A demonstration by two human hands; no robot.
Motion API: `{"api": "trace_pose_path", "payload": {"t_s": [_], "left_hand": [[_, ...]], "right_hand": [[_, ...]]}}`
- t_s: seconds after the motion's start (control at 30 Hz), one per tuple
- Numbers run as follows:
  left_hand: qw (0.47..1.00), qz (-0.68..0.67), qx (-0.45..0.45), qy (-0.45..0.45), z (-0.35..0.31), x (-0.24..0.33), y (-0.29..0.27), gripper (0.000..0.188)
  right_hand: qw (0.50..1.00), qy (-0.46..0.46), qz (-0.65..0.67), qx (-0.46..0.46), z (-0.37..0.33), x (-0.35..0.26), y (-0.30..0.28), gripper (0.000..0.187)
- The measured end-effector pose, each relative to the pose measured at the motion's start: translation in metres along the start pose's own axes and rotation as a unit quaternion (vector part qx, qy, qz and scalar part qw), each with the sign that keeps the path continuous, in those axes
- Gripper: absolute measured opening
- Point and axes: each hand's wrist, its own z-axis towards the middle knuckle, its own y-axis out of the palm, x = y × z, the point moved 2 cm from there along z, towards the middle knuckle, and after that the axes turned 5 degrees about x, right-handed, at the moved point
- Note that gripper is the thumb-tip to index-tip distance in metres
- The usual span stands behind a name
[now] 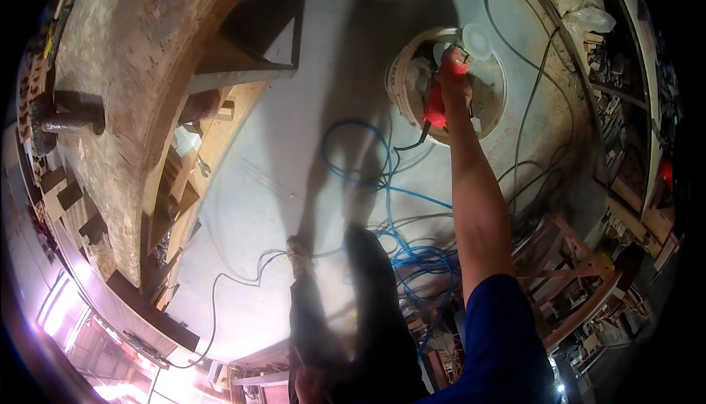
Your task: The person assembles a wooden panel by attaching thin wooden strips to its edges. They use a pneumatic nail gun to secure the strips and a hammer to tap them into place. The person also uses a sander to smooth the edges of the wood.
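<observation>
My right hand [457, 90] is stretched out far ahead, its fingers wrapped round a red angle grinder [434, 107]. The grinder's pale round disc [478, 41] sits at the far end, over the bucket's far rim. Below the tool stands a white bucket [396, 84] with some things inside that I cannot make out. A black cord runs from the grinder's near end down toward the floor. My left hand [309, 385] hangs low beside my leg at the lower edge; its fingers are too dark and blurred to read.
A worn wooden workbench [121, 132] with a vise-like fitting fills the left, a wrench [204, 166] beneath its edge. Blue hose [419, 257] and black cords coil on the floor near my feet. Shelves of wood scraps [625, 117] line the right, with a wooden frame [566, 249] below.
</observation>
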Motion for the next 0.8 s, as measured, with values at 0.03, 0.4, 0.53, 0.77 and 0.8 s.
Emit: {"api": "trace_pose_path", "payload": {"t_s": [0.03, 0.4, 0.53, 0.77, 0.8], "left_hand": [[0.999, 0.022, -0.005, 0.049, 0.007, -0.012, -0.004, 0.02], [0.998, -0.037, -0.058, 0.001, 0.013, -0.022, -0.006, 0.017], [0.994, -0.103, -0.021, -0.025, 0.011, -0.024, 0.009, 0.019], [0.999, -0.019, -0.026, 0.034, -0.01, 0.012, 0.022, 0.018], [0.998, 0.0, -0.034, 0.058, -0.01, 0.014, 0.022, 0.017]], "right_hand": [[1.0, 0.001, -0.001, -0.002, 0.001, 0.003, 0.001, 0.055], [1.0, 0.003, 0.018, -0.011, 0.032, 0.033, 0.019, 0.064], [0.996, 0.027, -0.089, 0.006, 0.03, 0.026, 0.02, 0.073], [0.996, -0.004, -0.079, 0.048, 0.033, 0.019, 0.003, 0.08], [0.995, -0.002, -0.091, 0.045, 0.029, 0.015, 0.003, 0.081]]}}
